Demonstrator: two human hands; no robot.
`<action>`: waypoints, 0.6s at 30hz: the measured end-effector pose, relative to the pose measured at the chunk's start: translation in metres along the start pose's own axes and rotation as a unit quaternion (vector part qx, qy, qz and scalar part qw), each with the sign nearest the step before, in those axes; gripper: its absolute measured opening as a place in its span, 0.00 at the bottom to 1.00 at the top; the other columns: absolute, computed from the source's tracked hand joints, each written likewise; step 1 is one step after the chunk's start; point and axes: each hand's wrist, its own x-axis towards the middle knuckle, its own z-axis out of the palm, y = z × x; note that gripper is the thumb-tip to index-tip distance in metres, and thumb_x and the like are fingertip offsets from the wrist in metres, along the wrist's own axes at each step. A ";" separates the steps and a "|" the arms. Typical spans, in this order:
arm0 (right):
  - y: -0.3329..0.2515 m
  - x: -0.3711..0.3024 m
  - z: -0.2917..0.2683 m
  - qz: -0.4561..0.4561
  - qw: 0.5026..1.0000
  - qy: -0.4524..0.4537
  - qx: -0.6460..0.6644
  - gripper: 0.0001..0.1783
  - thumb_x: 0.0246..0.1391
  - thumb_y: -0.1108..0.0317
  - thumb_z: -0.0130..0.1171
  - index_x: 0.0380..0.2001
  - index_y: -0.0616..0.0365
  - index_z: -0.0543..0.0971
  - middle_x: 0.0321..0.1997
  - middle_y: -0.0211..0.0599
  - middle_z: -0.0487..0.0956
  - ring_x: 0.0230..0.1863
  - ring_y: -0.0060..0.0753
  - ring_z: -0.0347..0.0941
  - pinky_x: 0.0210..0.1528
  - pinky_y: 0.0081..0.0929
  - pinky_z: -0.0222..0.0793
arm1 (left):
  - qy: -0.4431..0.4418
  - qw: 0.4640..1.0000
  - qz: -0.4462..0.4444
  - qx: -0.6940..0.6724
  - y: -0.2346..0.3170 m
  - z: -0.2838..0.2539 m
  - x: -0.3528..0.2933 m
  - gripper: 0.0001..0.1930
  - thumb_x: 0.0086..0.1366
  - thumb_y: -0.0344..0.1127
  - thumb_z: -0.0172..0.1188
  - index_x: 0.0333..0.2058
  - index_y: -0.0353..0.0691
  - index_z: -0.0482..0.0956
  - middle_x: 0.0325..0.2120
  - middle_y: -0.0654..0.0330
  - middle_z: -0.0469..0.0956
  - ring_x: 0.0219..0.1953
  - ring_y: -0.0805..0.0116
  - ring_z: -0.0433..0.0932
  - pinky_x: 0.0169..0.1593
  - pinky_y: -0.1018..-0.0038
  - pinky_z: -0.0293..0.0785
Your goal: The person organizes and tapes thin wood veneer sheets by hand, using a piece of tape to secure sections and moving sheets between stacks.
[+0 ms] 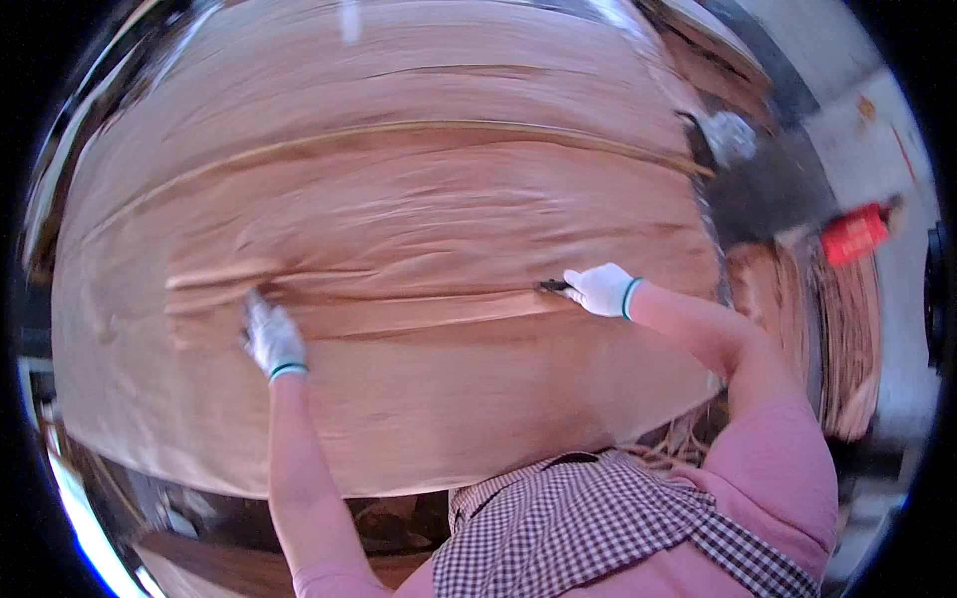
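Observation:
A broad stack of thin, tan wood veneer sheets (439,419) spreads in front of me. A narrower veneer strip (419,311) with wavy edges lies across its middle. My left hand (271,337), in a white glove with a green cuff edge, rests at the strip's left part, fingers stretched out and somewhat blurred. My right hand (601,289), gloved alike, is closed around a small dark hand tool (554,286). The tool points left at the strip's right end; its exact kind is too small to make out.
A long thin wooden stick (419,127) lies across the veneer farther away. On the right are a red object (854,234), a crumpled clear plastic wrap (730,137) on a dark surface, and more stacked veneer (847,339). Loose scraps (678,444) hang by the near right edge.

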 end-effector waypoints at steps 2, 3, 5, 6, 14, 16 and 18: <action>0.020 -0.018 0.009 0.016 0.999 0.027 0.029 0.15 0.61 0.54 0.46 0.38 0.54 0.71 0.30 0.47 0.80 0.32 0.54 0.78 0.33 0.49 0.71 | 0.032 0.998 0.026 -0.055 0.027 0.010 -0.009 0.31 0.65 0.36 0.46 0.66 0.41 0.51 0.65 0.58 0.57 0.69 0.61 0.51 0.69 0.53 0.33; 0.021 -0.024 0.011 0.029 0.998 0.017 0.053 0.15 0.61 0.55 0.47 0.39 0.54 0.73 0.32 0.47 0.81 0.33 0.53 0.78 0.34 0.48 0.72 | 0.052 0.992 0.075 -0.082 0.057 0.015 -0.021 0.32 0.65 0.35 0.46 0.67 0.41 0.49 0.66 0.57 0.56 0.69 0.61 0.50 0.69 0.52 0.31; 0.009 -0.023 -0.004 0.047 0.995 -0.016 0.085 0.14 0.57 0.59 0.49 0.39 0.54 0.77 0.36 0.46 0.81 0.38 0.50 0.79 0.37 0.46 0.73 | 0.042 0.971 0.186 -0.141 0.135 0.021 -0.056 0.34 0.65 0.36 0.47 0.67 0.40 0.47 0.66 0.57 0.54 0.70 0.59 0.48 0.69 0.51 0.29; 0.004 -0.024 -0.012 0.031 0.995 -0.019 0.091 0.14 0.55 0.61 0.50 0.38 0.54 0.79 0.37 0.44 0.82 0.39 0.48 0.80 0.38 0.43 0.74 | 0.006 0.952 0.250 -0.177 0.187 0.024 -0.091 0.35 0.64 0.37 0.49 0.67 0.40 0.47 0.67 0.57 0.53 0.70 0.57 0.46 0.69 0.51 0.29; 0.116 -0.059 0.021 -0.046 0.996 0.008 0.072 0.14 0.58 0.60 0.48 0.43 0.52 0.77 0.39 0.44 0.81 0.41 0.47 0.79 0.41 0.42 0.73 | -0.131 0.952 0.275 -0.030 0.311 0.028 -0.205 0.38 0.63 0.41 0.53 0.66 0.34 0.46 0.67 0.50 0.49 0.70 0.54 0.45 0.70 0.55 0.35; 0.198 -0.089 0.050 -0.003 0.998 -0.032 0.063 0.15 0.57 0.56 0.49 0.43 0.49 0.76 0.37 0.41 0.81 0.38 0.47 0.79 0.38 0.44 0.73 | -0.128 0.952 0.278 -0.022 0.320 0.027 -0.206 0.38 0.63 0.41 0.52 0.66 0.34 0.46 0.67 0.50 0.49 0.70 0.54 0.45 0.70 0.56 0.36; 0.267 -0.135 0.055 0.046 0.996 -0.029 0.066 0.16 0.56 0.57 0.49 0.43 0.50 0.77 0.39 0.44 0.81 0.40 0.50 0.79 0.40 0.45 0.73 | -0.127 0.954 0.272 -0.009 0.317 0.028 -0.206 0.37 0.63 0.40 0.52 0.66 0.34 0.47 0.67 0.50 0.49 0.70 0.53 0.45 0.70 0.57 0.36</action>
